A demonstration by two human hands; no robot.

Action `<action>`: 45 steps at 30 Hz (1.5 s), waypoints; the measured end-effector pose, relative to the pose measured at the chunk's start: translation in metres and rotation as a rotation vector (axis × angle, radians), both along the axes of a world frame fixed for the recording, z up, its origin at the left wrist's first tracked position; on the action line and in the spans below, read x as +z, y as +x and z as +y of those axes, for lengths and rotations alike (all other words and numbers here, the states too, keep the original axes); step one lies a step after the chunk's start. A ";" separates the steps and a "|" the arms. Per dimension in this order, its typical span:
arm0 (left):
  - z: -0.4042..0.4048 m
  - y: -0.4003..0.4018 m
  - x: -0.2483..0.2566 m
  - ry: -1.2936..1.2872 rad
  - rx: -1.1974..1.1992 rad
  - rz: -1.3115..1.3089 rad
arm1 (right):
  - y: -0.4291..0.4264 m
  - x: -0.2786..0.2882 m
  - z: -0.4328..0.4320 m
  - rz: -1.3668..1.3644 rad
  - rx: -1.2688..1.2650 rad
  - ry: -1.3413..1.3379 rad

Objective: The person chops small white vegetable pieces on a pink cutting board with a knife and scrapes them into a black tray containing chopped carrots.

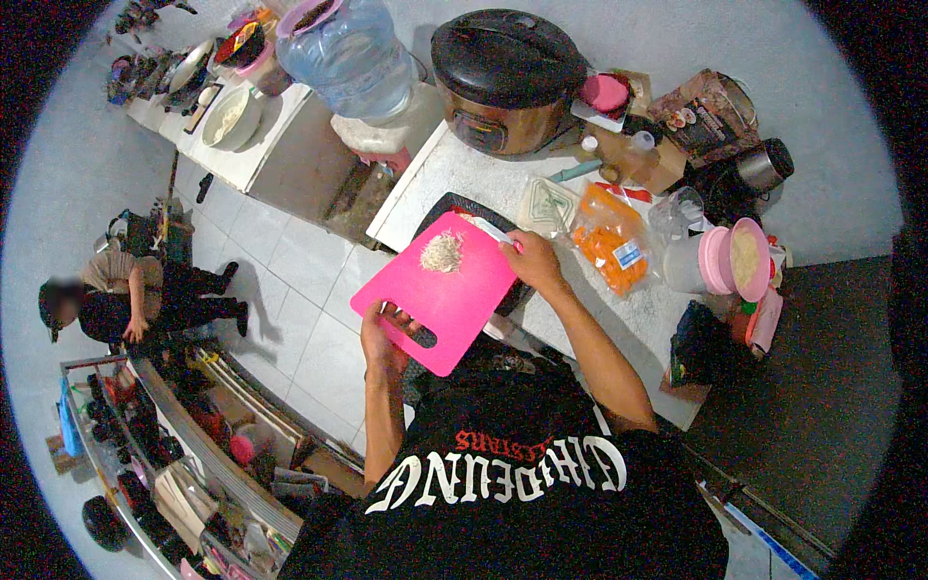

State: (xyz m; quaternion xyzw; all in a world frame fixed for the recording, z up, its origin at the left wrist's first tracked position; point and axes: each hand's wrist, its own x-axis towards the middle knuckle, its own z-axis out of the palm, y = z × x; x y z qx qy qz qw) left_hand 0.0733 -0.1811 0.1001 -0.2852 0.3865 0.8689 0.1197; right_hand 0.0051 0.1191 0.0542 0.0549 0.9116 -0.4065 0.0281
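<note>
My left hand grips the pink plastic cutting board by its handle slot, thumb on top. A small heap of pale shredded food lies near the board's far edge. At the board's far right edge my right hand holds a knife; its light blade lies over the board's corner. The board is held above a dark tray, which it mostly hides; what the tray holds cannot be told.
The white counter carries a rice cooker, a bag of orange food and a pink sieve of pale grains. Farther left stand a water jug and a pale green bowl. Another person is at the far left, beside a shelf.
</note>
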 end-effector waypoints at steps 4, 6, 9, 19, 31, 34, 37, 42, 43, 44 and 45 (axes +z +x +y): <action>0.014 -0.003 0.021 -0.094 0.011 -0.017 | -0.010 -0.013 -0.008 0.100 0.015 0.091; 0.020 -0.004 0.035 -0.181 0.040 -0.072 | -0.015 -0.013 -0.014 0.140 0.013 0.064; 0.015 -0.008 0.032 -0.173 0.009 -0.050 | -0.024 -0.013 -0.021 0.102 0.057 0.068; 0.027 -0.019 0.053 -0.195 -0.053 -0.008 | -0.030 -0.018 -0.025 0.151 0.124 0.113; 0.044 -0.028 0.084 -0.156 -0.100 0.043 | -0.031 -0.016 -0.022 0.188 0.126 0.145; 0.046 -0.032 0.084 -0.112 -0.132 0.090 | -0.030 -0.018 -0.020 0.176 0.102 0.161; 0.049 -0.034 0.090 -0.155 -0.131 0.080 | -0.030 -0.013 -0.017 0.127 0.112 0.202; 0.052 -0.035 0.089 -0.152 -0.090 0.053 | -0.028 -0.013 -0.012 0.042 0.082 0.266; 0.053 -0.035 0.088 -0.151 -0.095 0.052 | -0.028 -0.016 -0.009 0.131 0.082 0.358; 0.053 -0.034 0.088 -0.140 -0.099 0.055 | -0.027 -0.019 -0.007 0.220 0.082 0.450; 0.051 -0.034 0.086 -0.131 -0.097 0.057 | -0.026 -0.015 -0.009 0.219 0.083 0.448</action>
